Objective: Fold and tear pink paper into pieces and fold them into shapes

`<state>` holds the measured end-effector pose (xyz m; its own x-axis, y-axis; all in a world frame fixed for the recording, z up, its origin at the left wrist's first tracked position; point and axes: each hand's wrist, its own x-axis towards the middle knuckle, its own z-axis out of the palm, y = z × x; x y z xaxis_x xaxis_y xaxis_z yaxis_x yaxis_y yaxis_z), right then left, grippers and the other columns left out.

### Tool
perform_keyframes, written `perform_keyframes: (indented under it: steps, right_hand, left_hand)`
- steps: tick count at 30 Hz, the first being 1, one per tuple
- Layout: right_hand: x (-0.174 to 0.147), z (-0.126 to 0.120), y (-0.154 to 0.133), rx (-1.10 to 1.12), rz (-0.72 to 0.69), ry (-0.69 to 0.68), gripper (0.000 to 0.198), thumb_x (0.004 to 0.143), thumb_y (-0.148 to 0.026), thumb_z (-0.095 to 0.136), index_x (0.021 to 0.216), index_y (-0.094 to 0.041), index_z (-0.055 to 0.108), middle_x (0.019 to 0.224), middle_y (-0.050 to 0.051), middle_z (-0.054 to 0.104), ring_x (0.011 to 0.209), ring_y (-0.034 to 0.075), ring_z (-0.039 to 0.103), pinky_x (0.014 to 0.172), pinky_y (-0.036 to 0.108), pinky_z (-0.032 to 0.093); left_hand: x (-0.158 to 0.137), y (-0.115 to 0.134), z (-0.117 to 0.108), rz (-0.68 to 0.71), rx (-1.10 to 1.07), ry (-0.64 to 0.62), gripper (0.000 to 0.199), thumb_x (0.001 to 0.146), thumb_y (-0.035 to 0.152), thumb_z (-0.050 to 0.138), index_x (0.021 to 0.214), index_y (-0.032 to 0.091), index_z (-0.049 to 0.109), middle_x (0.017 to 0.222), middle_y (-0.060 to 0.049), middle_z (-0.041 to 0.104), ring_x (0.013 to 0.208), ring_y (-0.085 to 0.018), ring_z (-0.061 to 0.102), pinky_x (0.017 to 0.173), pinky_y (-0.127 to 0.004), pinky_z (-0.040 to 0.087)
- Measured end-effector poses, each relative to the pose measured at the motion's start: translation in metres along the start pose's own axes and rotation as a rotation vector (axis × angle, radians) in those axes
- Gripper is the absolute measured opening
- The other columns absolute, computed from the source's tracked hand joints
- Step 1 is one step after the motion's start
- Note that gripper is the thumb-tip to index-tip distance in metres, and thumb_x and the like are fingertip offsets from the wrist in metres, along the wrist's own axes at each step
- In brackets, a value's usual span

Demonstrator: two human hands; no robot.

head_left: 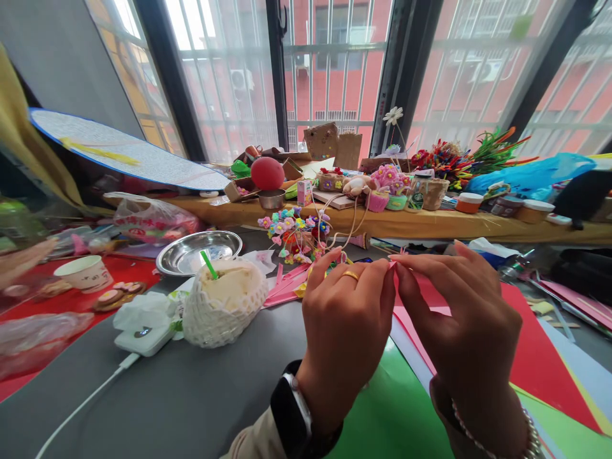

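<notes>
My left hand (347,312), with a ring and a watch, and my right hand (461,319) meet fingertip to fingertip above the table. Both are closed in a pinch on a small piece of pink paper (393,262); most of it is hidden by the fingers. Beyond my left hand lie pink paper strips (285,285). Green paper (392,408) lies beneath my hands, and red paper (540,357) is under and to the right of my right hand.
A coconut (224,303) in white foam netting, with a green straw, stands left of my hands. Near it are a steel plate (167,258), a white power bank (143,338) with a cable and a paper cup (85,275). Small craft flowers (294,233) stand before the crowded windowsill (229,215).
</notes>
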<state>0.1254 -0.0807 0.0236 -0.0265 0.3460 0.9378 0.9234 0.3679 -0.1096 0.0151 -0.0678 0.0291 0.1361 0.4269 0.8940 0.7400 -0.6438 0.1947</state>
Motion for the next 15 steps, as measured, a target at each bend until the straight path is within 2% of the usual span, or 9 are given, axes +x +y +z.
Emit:
perform_keyframes:
  steps: [3,15]
  right_hand:
    - [0.0013,0.0004,0.0001,-0.009,-0.016,0.048,0.007,0.071,-0.017,0.057,0.077,-0.018,0.061,0.074,0.001,0.065,0.069,0.014,0.058,0.091,0.041,0.034]
    - [0.0025,-0.0013,0.0004,0.054,0.004,-0.021,0.007,0.070,-0.015,0.057,0.076,-0.016,0.061,0.073,0.002,0.065,0.071,0.014,0.057,0.086,0.036,0.038]
  left_hand:
    - [0.0007,0.0014,0.0009,0.012,0.021,0.037,0.011,0.074,0.020,0.051,0.069,0.016,0.061,0.060,0.001,0.064,0.056,-0.012,0.056,0.080,-0.034,0.041]
    - [-0.0014,0.0024,0.0028,0.037,0.033,0.058,0.009,0.074,0.018,0.052,0.070,0.016,0.060,0.059,0.001,0.062,0.060,-0.013,0.055,0.076,-0.030,0.043]
